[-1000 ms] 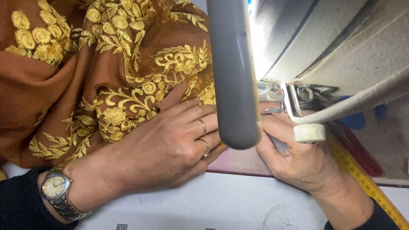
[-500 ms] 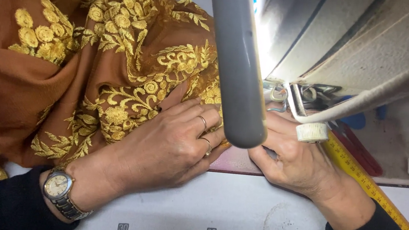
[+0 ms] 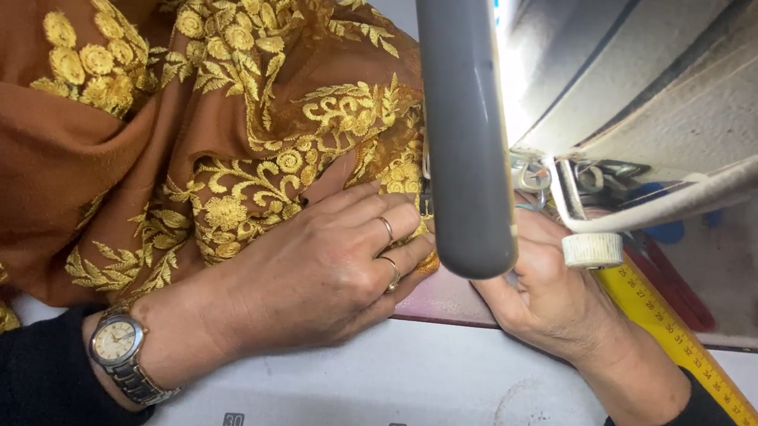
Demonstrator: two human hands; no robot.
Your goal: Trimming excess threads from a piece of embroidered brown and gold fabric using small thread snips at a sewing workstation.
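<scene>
1. The left hand lies flat, fingers spread, pressing the brown embroidered fabric on the table.
2. The right hand curls at the fabric's edge; a grey bar hides its grip.
3. Risk: fingertips sit close under the sewing machine; loose folds could bunch.
4. Open table lies toward the person; a yellow tape measure crowds the right.
</scene>
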